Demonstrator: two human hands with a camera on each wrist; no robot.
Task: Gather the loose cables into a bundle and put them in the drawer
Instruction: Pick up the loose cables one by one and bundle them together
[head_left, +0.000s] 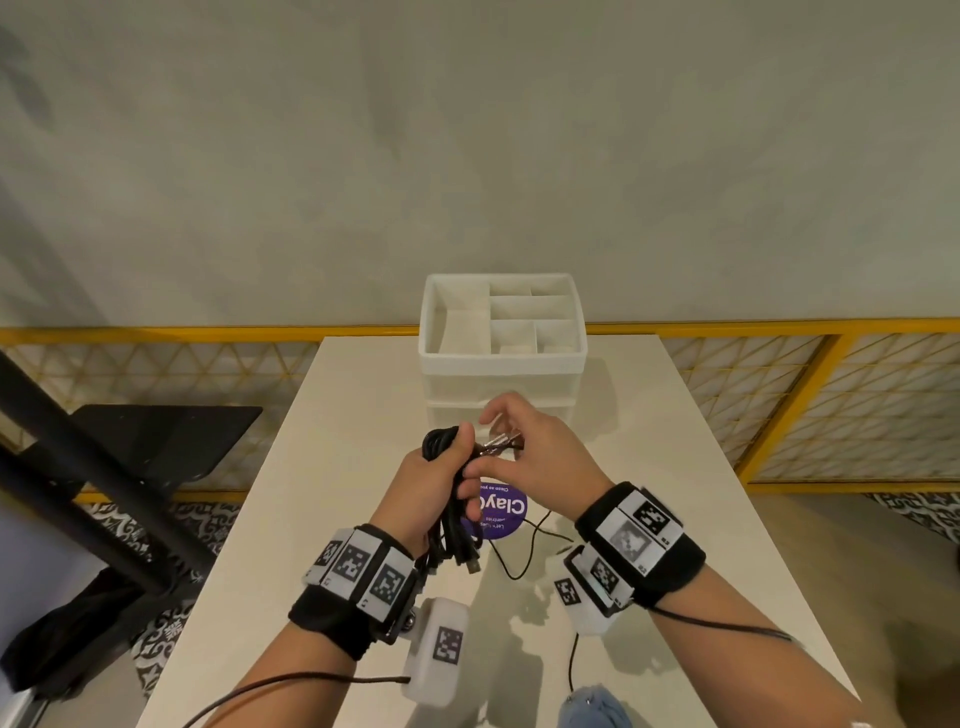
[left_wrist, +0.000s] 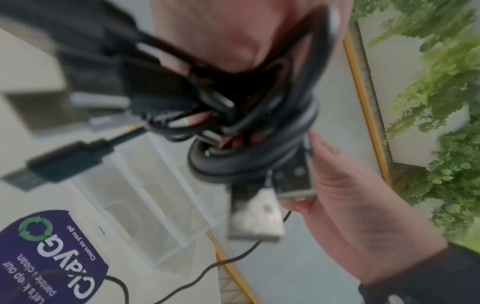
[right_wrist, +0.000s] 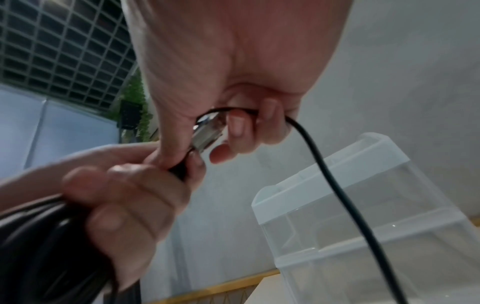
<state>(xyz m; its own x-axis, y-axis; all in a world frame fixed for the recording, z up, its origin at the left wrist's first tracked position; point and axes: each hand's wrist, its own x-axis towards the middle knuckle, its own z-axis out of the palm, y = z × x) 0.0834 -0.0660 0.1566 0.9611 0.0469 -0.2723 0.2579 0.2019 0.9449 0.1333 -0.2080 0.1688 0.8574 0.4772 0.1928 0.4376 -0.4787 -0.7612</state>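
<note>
Two hands work over the counter (head_left: 597, 415), just short of the drawer unit (head_left: 503, 364) at 12 o'clock. The left hand (head_left: 434, 483) is fisted round the bundle (head_left: 447, 525) of black cables, loops showing above the fist and plug ends dangling at 6 o'clock. The right hand (head_left: 535, 447) pinches a metal plug (head_left: 501, 443) between thumb and fingers, right against the left thumb, at 3 o'clock of the bundle. The step looks like wrapping this last tail round the bundle. To do it well, keep the left grip tight, pull the tail snug, then tuck the plug under a turn so it won't spring loose. The unit's drawers look closed, so one needs pulling out first. Thin wires from the wrist cameras trail near the purple sticker (head_left: 506, 514); keep them out of the bundle.
</note>
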